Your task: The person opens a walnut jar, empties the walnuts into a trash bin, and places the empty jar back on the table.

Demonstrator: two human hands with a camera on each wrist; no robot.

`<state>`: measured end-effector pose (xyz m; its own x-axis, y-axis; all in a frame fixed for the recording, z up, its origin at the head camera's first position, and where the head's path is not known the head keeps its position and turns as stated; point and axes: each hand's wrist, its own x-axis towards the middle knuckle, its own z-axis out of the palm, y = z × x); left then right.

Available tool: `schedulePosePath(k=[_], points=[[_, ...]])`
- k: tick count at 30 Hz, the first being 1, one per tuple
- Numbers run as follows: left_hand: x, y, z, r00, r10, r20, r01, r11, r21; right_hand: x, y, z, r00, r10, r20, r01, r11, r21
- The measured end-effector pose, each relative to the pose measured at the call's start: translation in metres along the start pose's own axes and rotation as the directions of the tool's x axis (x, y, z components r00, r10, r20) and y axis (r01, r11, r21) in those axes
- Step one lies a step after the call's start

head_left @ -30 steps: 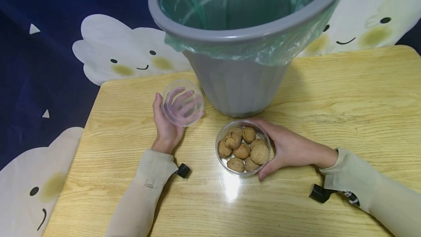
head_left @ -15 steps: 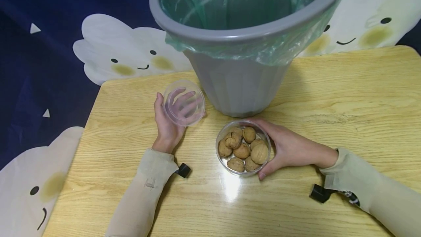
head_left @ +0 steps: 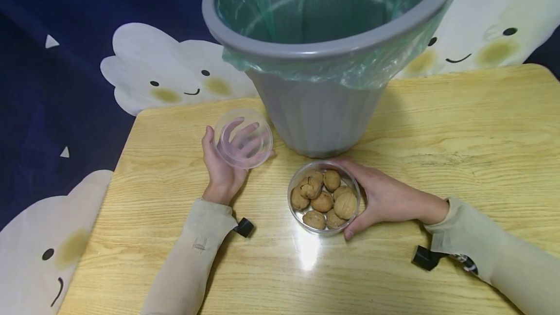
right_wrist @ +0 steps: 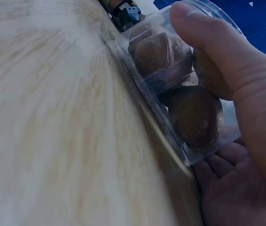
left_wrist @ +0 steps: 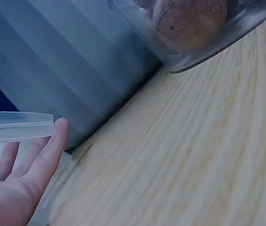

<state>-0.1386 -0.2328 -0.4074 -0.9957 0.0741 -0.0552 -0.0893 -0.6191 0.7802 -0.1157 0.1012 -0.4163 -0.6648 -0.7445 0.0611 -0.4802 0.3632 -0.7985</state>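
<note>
While the left hand (head_left: 224, 171), fingers loose, carried a translucent lid (head_left: 243, 138), the part-hidden right hand (head_left: 385, 197) gripped a walnut-filled tub (head_left: 313, 230).

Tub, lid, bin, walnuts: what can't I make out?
Walnuts: head view, upper ones partly hide lower ones.
Tub: left wrist view, picture's top edge crops it.
Lid: left wrist view, left edge crops it.
Bin: head view, picture's top edge crops far rim.

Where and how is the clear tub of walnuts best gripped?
The tub is probably best held by its round side wall, from the right, as the right hand does. It is upright with an open top and walnuts inside, so a curved grasp suits it; the bin close behind crowds the far side.
</note>
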Motion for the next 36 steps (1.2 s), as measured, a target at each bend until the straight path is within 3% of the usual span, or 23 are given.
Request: schedulePosePath(k=[19, 26, 36], points=[[-0.0006, 0.0004, -0.0030, 1.000, -0.002, 0.014, 0.003, 0.997, -0.071, -0.0005, 0.0004, 0.0000, 1.000, 0.006, 0.000, -0.005, 1.000, -0.013], [-0.0003, 0.0010, -0.0017, 1.000, 0.007, 0.007, -0.006, 0.999, -0.044, -0.0015, -0.0002, -0.0009, 1.000, 0.019, -0.004, -0.019, 1.000, -0.020], [-0.0001, 0.0002, -0.0030, 0.997, 0.041, 0.066, -0.038, 0.998, -0.040, -0.0011, 0.0002, -0.0005, 1.000, 0.016, -0.004, -0.016, 1.000, -0.020]])
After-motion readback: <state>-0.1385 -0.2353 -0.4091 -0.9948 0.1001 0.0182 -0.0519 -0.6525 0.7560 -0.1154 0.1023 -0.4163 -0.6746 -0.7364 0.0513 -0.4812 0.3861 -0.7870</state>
